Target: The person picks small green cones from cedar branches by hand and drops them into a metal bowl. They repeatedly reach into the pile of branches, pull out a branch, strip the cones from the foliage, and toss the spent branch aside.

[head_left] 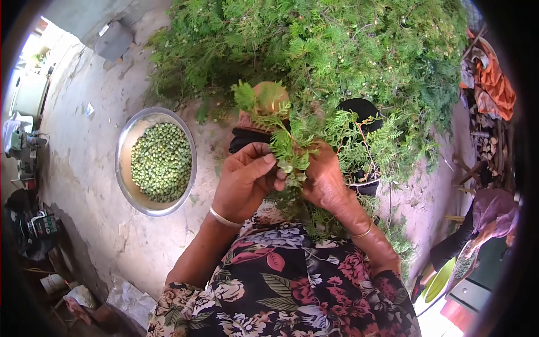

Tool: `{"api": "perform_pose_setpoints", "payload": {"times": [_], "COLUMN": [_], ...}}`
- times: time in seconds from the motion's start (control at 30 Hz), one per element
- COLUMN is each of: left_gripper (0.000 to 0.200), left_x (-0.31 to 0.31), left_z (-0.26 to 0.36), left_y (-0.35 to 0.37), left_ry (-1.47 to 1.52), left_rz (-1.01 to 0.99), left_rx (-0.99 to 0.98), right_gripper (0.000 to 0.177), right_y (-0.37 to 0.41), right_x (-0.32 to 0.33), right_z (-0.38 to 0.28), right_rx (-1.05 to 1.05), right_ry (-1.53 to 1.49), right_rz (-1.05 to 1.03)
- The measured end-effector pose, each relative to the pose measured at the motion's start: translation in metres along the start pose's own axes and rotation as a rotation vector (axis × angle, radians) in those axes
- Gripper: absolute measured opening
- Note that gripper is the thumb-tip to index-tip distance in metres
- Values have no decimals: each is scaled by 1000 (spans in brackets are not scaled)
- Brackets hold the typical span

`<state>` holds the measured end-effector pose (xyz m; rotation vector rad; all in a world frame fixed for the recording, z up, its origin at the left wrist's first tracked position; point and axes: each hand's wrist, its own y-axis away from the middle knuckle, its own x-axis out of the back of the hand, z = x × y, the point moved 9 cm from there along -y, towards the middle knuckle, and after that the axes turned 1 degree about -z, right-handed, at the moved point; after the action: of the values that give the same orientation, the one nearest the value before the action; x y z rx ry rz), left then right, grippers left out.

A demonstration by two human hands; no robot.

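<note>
A leafy green sprig [289, 143] is held up in front of my body between both hands. My left hand [247, 180] has its thumb and fingers pinched at the sprig's lower part, on something small and pale green. My right hand [325, 177] is closed round the sprig's right side, its fingertips partly hidden by leaves. More cut greenery [365, 140] lies over my lap and right leg. To the left on the ground stands a metal basin [122, 168] holding a heap of small round green cones [161, 163].
A large pile of evergreen branches [337, 50] spreads across the ground ahead. At the right are orange cloth [494, 84], stacked firewood [487, 146] and a person [466, 236] at the edge. Plastic sheeting [132, 300] lies lower left; a grey stool-like object [114, 41] stands upper left.
</note>
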<state>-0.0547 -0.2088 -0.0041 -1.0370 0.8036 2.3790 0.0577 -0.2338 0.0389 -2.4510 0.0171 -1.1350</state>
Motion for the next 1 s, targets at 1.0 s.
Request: {"api": "perform_pose_setpoints", "payload": {"times": [1.0], "left_gripper": [25], "left_x": [-30], "left_z": [58], "left_y": [23], "left_ry": [-1512], "left_rz": [20], "left_rx": [-799], "right_gripper": [24], "right_y": [27], "right_x": [-35], "right_z": [35], "right_rx": [-457], "right_ry": [-618], "right_rz": [-264]}}
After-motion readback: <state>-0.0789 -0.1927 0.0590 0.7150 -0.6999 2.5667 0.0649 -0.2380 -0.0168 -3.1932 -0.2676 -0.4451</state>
